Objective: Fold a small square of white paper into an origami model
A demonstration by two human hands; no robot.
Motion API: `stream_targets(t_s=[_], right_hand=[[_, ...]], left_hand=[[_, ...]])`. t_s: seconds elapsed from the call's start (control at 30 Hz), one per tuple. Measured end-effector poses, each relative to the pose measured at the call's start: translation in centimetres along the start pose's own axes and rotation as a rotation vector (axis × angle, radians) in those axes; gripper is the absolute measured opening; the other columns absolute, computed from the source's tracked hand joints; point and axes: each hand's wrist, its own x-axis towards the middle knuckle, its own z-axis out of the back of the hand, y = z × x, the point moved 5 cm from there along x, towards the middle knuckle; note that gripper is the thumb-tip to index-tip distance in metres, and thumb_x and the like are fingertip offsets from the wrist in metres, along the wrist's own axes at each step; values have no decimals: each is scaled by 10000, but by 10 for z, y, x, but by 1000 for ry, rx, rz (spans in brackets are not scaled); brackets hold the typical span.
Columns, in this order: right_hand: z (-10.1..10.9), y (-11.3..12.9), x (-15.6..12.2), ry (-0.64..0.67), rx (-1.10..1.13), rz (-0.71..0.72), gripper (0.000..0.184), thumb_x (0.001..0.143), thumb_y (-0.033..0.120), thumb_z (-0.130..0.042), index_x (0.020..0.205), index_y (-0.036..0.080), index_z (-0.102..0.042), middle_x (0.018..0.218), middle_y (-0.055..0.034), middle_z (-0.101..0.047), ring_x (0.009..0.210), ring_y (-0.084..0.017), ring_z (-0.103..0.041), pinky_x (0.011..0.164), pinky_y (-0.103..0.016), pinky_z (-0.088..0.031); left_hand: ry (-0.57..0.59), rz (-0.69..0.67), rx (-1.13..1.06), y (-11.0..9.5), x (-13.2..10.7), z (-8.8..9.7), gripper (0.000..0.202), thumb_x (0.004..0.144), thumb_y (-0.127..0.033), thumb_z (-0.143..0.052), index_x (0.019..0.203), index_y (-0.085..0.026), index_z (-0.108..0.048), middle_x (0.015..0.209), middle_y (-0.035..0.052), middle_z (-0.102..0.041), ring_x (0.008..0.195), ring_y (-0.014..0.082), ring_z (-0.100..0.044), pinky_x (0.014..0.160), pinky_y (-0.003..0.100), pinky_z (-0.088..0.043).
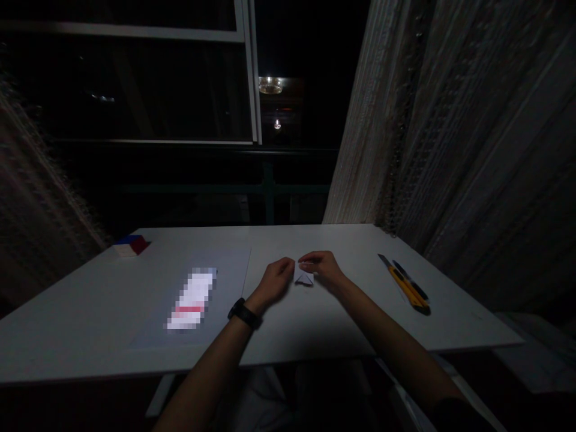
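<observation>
Between my two hands, over the middle of the white table [310, 333], is a small folded piece of white paper [305, 278] with a triangular fold on its near side. My left hand [278, 280], with a black watch [244, 313] on its wrist, has its fingers bent in at the paper's left edge. From the right, my right hand [324, 265] pinches the paper's upper part between thumb and fingers. Dim light hides the exact contact of the left fingertips.
At the right lie a yellow utility knife [405, 285] and a dark pen [411, 281]. A lit, blurred phone [192, 299] rests on a large white sheet [234, 285] at the left. Further left sits a red, blue and white cube [130, 245]. Curtains [360, 132] flank the dark window.
</observation>
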Motion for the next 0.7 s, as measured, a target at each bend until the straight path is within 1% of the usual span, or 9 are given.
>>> stream_targets(t_s=[0.23, 0.47, 0.7], right_hand=[[0, 1, 1, -12, 3, -2, 272, 462, 282, -769, 697, 164, -700, 620, -23, -652, 580, -147, -563, 571, -277, -420], [-2, 3, -1, 1, -43, 21, 214, 505, 285, -747, 680, 168, -709, 671, -44, -674, 652, -171, -591, 631, -295, -436], [-4, 1, -1, 48, -72, 46, 194, 533, 268, -730, 690, 154, -711, 659, -44, -666, 626, -158, -581, 605, -280, -428]], left_hand=[[2, -14, -25, 2, 1, -1, 274, 805, -347, -416, 803, -145, -600, 732, 20, -596, 704, 138, -523, 655, 245, -400], [3, 10, 5, 5, 2, -1, 267, 810, -322, -401, 808, -140, -596, 736, 27, -598, 714, 145, -528, 663, 249, -401], [5, 18, 30, 3, 1, -1, 251, 785, -285, -414, 786, -127, -609, 700, 23, -588, 684, 143, -511, 644, 249, -390]])
